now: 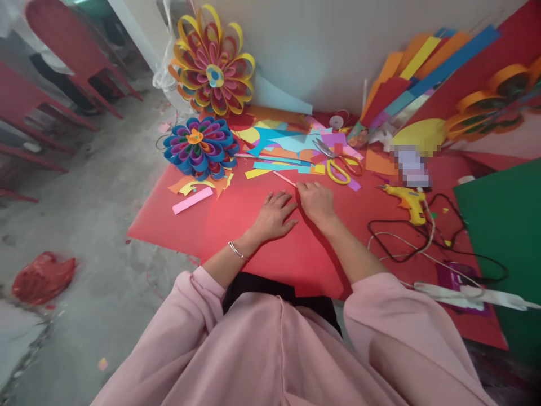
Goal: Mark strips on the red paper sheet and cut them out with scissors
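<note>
My left hand [274, 217] rests flat on the red sheet [236, 220], its fingers apart and nothing in it. Just right of it, my right hand [316, 202] is closed around a thin pale-pink stick [284, 179] that looks like a pencil. One end of the stick points up and left, and the rest is hidden under the fingers. Beyond the hands lie blue paper strips [281, 167], a yellow paper strip [258, 175] and scissors [338, 160] with yellow and red handles. A pink paper strip [193, 201] lies off to the left.
Two paper flowers, one yellow-edged [213, 62] and one blue [200, 148], stand at the back left. On the right are a yellow glue gun [408, 202], tangled cords [397, 259] and a green sheet [502, 214]. Upright paper strips [422, 67] fill the back right. Red chairs [67, 42] stand behind.
</note>
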A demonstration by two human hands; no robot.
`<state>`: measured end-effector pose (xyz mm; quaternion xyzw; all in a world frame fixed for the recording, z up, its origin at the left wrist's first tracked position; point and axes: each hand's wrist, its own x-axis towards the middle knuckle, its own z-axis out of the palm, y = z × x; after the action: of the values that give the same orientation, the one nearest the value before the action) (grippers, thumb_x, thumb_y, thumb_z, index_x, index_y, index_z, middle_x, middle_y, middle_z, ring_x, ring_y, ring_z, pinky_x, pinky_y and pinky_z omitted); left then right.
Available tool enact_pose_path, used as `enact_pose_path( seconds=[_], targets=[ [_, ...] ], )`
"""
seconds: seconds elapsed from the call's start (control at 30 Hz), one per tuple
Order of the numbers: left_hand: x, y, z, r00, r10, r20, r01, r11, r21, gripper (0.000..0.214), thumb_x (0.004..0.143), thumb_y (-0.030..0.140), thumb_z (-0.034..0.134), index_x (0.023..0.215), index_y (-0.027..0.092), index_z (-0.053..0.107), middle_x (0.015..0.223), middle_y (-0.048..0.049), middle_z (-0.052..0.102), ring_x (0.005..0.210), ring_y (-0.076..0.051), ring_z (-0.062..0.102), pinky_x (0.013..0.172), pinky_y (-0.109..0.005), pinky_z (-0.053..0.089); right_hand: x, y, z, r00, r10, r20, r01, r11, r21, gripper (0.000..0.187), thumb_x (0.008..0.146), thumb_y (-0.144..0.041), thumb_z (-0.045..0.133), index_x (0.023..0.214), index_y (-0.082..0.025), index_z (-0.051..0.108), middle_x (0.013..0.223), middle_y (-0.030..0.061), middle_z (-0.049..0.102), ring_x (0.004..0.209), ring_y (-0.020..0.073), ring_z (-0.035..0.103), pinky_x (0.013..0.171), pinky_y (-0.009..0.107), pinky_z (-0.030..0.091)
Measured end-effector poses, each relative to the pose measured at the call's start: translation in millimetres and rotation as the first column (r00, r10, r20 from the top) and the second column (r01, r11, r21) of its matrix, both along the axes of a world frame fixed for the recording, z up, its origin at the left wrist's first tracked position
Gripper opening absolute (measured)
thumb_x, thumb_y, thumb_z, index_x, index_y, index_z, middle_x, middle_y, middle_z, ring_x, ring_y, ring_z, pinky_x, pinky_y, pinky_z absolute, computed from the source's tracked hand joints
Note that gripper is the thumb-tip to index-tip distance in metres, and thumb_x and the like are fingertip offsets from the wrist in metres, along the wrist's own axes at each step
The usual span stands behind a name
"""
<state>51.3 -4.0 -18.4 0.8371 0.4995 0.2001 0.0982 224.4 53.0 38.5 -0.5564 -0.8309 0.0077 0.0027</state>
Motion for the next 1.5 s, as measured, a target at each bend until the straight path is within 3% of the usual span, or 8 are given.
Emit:
enact_pose_path(
  seconds=[0.33,0.47,0.73,0.97,1.07,1.17,1.33,1.5],
  targets=[
    [0.5,-1.9,2.2,1.000,-0.026,-0.006,0.026,1.000,0.002,0.044,0.096,0.044,0.074,0.136,0.025,0.073,0.156,-0.0146,0.063,0.152,-0.037,0.051,0.129,-0.066,0.032,-13.7,84.6,2.0,0.979,0.201,-0.003,-0.201,0.978,0.049,0.045,0.108,-0.015,0.038,0.139,-0.018,0.071,0.122,0.0154,0.076,0.114,0.0294,0.063,0.078,0.036,0.036],
    [0.1,-1.0,1.0,0.999,-0.038,0.008,0.038,0.999,-0.004,0.044,0.095,0.045,0.075,0.136,0.028,0.074,0.156,-0.0133,0.064,0.152,-0.035,0.052,0.130,-0.065,0.032,-17.9,103.7,-4.8,0.987,0.152,-0.057,-0.145,0.984,0.106,0.045,0.109,-0.017,0.037,0.136,-0.017,0.072,0.122,0.0163,0.077,0.116,0.0286,0.062,0.081,0.035,0.037],
    [-1.3,-0.2,1.4,0.999,-0.048,0.025,0.048,0.999,-0.001,0.045,0.095,0.044,0.076,0.136,0.024,0.074,0.154,-0.0151,0.065,0.150,-0.037,0.053,0.129,-0.067,0.033,3.1,102.4,-17.0,0.898,-0.381,-0.219,0.398,0.917,0.036,0.037,0.104,-0.023,0.048,0.127,-0.018,0.076,0.114,0.0175,0.080,0.099,0.0312,0.071,0.078,0.036,0.043],
    [-1.1,-0.2,1.2,0.999,-0.043,0.019,0.043,0.999,-0.004,0.045,0.095,0.044,0.075,0.136,0.025,0.074,0.154,-0.0146,0.065,0.151,-0.036,0.053,0.129,-0.065,0.032,42.0,107.8,-2.8,0.886,-0.414,-0.210,0.435,0.899,0.060,0.043,0.109,-0.034,0.042,0.130,-0.014,0.074,0.126,0.0228,0.076,0.115,0.0332,0.070,0.090,0.040,0.049],
    [-1.2,-0.5,0.8,0.999,-0.045,0.011,0.045,0.999,0.004,0.046,0.096,0.045,0.075,0.136,0.024,0.074,0.155,-0.0150,0.064,0.150,-0.037,0.053,0.129,-0.065,0.032,61.0,111.3,4.3,0.835,-0.539,-0.112,0.541,0.841,-0.017,0.042,0.106,-0.034,0.051,0.134,-0.010,0.071,0.130,0.0273,0.073,0.121,0.0373,0.069,0.094,0.044,0.051],
    [-1.3,-1.1,1.5,0.999,-0.050,-0.002,0.050,0.999,0.004,0.047,0.096,0.046,0.075,0.137,0.024,0.073,0.156,-0.0150,0.064,0.150,-0.038,0.053,0.129,-0.065,0.032,75.3,109.1,5.6,0.856,-0.515,-0.042,0.511,0.856,-0.082,0.048,0.103,-0.044,0.060,0.139,-0.013,0.068,0.131,0.0258,0.074,0.123,0.0399,0.069,0.096,0.048,0.053],
    [-1.0,-1.8,5.7,0.998,-0.055,-0.030,0.055,0.998,-0.013,0.050,0.098,0.050,0.073,0.140,0.024,0.072,0.159,-0.0149,0.061,0.153,-0.036,0.051,0.130,-0.065,0.029,82.2,104.4,5.4,0.907,-0.422,-0.001,0.420,0.902,-0.099,0.060,0.100,-0.051,0.064,0.149,-0.017,0.058,0.143,0.0267,0.066,0.130,0.0409,0.064,0.099,0.049,0.053],
    [-1.5,-1.6,8.7,0.996,-0.073,-0.057,0.071,0.997,-0.029,0.054,0.097,0.053,0.073,0.143,0.025,0.070,0.161,-0.0143,0.059,0.155,-0.036,0.048,0.132,-0.064,0.025,76.2,106.4,19.6,0.853,-0.520,0.039,0.520,0.845,-0.126,0.074,0.090,-0.038,0.079,0.153,-0.011,0.053,0.150,0.0312,0.058,0.140,0.0435,0.056,0.105,0.050,0.050]
  ],
)
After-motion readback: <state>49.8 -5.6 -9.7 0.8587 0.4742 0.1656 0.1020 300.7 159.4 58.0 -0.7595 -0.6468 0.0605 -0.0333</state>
